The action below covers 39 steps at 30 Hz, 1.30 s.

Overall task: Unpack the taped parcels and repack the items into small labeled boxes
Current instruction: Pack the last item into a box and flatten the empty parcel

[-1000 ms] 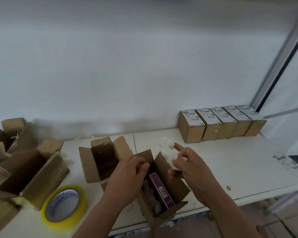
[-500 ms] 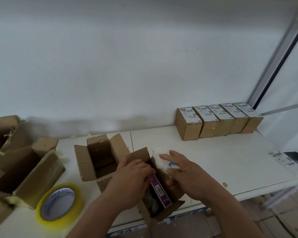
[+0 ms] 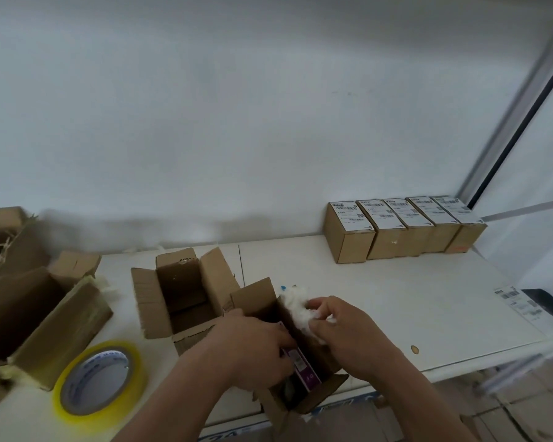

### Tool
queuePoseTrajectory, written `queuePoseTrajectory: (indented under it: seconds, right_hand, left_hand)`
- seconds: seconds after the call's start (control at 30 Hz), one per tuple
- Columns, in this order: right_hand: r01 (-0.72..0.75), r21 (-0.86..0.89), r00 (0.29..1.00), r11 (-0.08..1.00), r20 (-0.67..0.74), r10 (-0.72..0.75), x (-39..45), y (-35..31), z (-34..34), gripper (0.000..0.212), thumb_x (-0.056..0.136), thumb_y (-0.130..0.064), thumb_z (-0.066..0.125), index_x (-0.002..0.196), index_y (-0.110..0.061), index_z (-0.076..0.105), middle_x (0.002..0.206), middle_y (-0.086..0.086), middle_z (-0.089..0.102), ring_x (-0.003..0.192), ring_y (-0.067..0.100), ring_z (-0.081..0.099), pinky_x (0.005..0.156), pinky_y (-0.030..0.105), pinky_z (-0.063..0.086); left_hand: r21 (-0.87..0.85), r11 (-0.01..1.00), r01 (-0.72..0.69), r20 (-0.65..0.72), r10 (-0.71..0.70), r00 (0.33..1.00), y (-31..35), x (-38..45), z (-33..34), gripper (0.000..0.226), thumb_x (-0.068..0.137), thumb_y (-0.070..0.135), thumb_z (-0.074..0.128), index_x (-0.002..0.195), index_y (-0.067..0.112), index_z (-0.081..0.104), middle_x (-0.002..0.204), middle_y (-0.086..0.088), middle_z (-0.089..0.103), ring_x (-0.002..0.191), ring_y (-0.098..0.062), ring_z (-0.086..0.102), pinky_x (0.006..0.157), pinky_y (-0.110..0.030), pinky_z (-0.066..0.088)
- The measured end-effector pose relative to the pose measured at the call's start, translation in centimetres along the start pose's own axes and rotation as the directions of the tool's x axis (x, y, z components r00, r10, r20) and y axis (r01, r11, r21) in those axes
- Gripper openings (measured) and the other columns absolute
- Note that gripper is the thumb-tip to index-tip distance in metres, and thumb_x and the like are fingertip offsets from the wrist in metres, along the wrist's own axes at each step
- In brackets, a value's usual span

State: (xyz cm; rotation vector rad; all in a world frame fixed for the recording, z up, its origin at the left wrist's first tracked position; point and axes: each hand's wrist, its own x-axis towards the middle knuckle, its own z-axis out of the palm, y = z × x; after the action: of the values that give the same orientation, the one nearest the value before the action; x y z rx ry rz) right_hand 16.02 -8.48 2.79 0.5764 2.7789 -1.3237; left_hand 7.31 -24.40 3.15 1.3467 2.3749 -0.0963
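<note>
Two hands work at the small open box (image 3: 304, 378) on the worktop's (image 3: 396, 298) near edge; the right hand (image 3: 345, 333) pinches white stuffing (image 3: 296, 306) over its far flap; the left hand (image 3: 253, 349) curls round the purple carton (image 3: 304, 368) inside; five labeled boxes (image 3: 403, 228) stand against the wall.

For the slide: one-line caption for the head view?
Right hand pushes white padding into small open box beside purple item; left hand steadies it.

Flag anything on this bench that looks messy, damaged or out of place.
Torn-open parcels at the left edge spill pale shredded filler onto the table. The labeled boxes stand in a neat row.
</note>
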Motion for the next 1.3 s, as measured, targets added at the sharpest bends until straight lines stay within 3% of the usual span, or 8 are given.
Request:
queuePoseTrajectory:
  seconds: [0.2,0.33,0.47,0.67,0.87,0.97,1.1,1.3]
  right_hand:
    - [0.006,-0.221,0.994,0.975,-0.104,-0.029,0.8,1.0,0.4,0.005,0.088,-0.033,0.062,0.085,-0.032,0.065,0.107,-0.014,0.040,0.108,0.009,0.037,0.089,0.024,0.038]
    - [0.048,-0.303,0.991,0.952,-0.104,-0.083,1.1,1.1,0.7,0.022,0.084,-0.045,0.061,0.091,-0.032,0.077,0.097,-0.009,0.057,0.092,0.010,0.053,0.081,0.030,0.052]
    - [0.049,-0.376,0.995,0.925,-0.060,-0.077,0.9,1.2,0.3,0.023,0.087,-0.049,0.056,0.095,-0.039,0.075,0.091,-0.013,0.065,0.089,0.007,0.055,0.082,0.030,0.050]
    - [0.164,-0.492,0.982,0.855,0.001,-0.188,0.8,0.8,-0.5,0.012,0.098,-0.037,0.047,0.107,-0.034,0.054,0.080,-0.016,0.047,0.089,0.012,0.047,0.081,0.027,0.032]
    - [0.278,-0.571,0.960,0.772,0.132,-0.249,1.0,1.0,-0.2,0.049,0.104,-0.032,0.035,0.148,-0.050,0.023,0.116,-0.001,0.058,0.089,0.009,0.037,0.086,0.025,0.028]
    - [0.330,-0.582,0.943,0.743,0.168,-0.288,1.2,1.5,-0.3,0.039,0.104,-0.036,0.034,0.140,-0.047,0.043,0.118,-0.006,0.056,0.092,0.008,0.040,0.089,0.028,0.034]
    - [0.298,-0.506,0.954,0.809,0.163,-0.250,1.1,2.2,-0.4,0.034,0.099,-0.047,0.041,0.129,-0.044,0.057,0.136,-0.014,0.035,0.120,0.008,0.032,0.107,0.029,0.030]
    - [0.290,-0.556,0.954,0.779,0.235,-0.188,1.1,2.1,-0.5,0.034,0.094,-0.063,0.039,0.120,-0.052,0.060,0.161,-0.019,-0.012,0.146,0.011,-0.019,0.116,0.038,-0.001]
  left_hand:
    - [0.110,0.994,-0.026,0.074,0.018,0.997,2.1,0.0,0.2,0.042,0.097,0.049,0.031,0.132,0.033,0.049,0.137,0.005,0.051,0.111,-0.023,0.050,0.094,-0.042,0.038]
    - [0.049,0.999,-0.021,0.083,0.017,0.996,1.7,-0.3,0.1,0.040,0.096,0.050,0.033,0.130,0.034,0.049,0.135,0.007,0.052,0.108,-0.021,0.049,0.095,-0.042,0.039]
    - [0.032,0.999,-0.039,0.092,0.036,0.995,1.4,-0.3,0.5,0.052,0.095,0.055,0.029,0.145,0.042,0.033,0.151,0.014,0.035,0.118,-0.021,0.044,0.102,-0.044,0.035]
    - [0.008,1.000,-0.024,0.097,0.023,0.995,0.9,0.1,1.6,0.064,0.091,0.065,0.021,0.151,0.044,0.018,0.156,0.009,0.022,0.128,-0.021,0.038,0.111,-0.042,0.025]
    - [-0.003,1.000,-0.022,0.075,0.023,0.997,0.7,0.2,1.9,0.067,0.092,0.074,0.014,0.151,0.044,0.018,0.152,0.006,0.025,0.130,-0.023,0.037,0.112,-0.040,0.024]
    - [-0.026,0.999,-0.019,0.073,0.020,0.997,0.7,0.2,1.9,0.072,0.089,0.079,0.010,0.151,0.044,0.022,0.151,0.005,0.028,0.132,-0.023,0.036,0.111,-0.038,0.023]
    - [-0.038,0.999,-0.012,0.070,0.015,0.997,0.7,0.3,1.9,0.076,0.087,0.081,0.009,0.149,0.043,0.029,0.147,0.002,0.033,0.131,-0.022,0.037,0.111,-0.038,0.024]
    - [-0.059,0.998,-0.020,0.068,0.024,0.997,0.3,0.2,2.0,0.075,0.086,0.082,0.010,0.149,0.045,0.028,0.148,0.003,0.032,0.132,-0.022,0.035,0.113,-0.039,0.024]
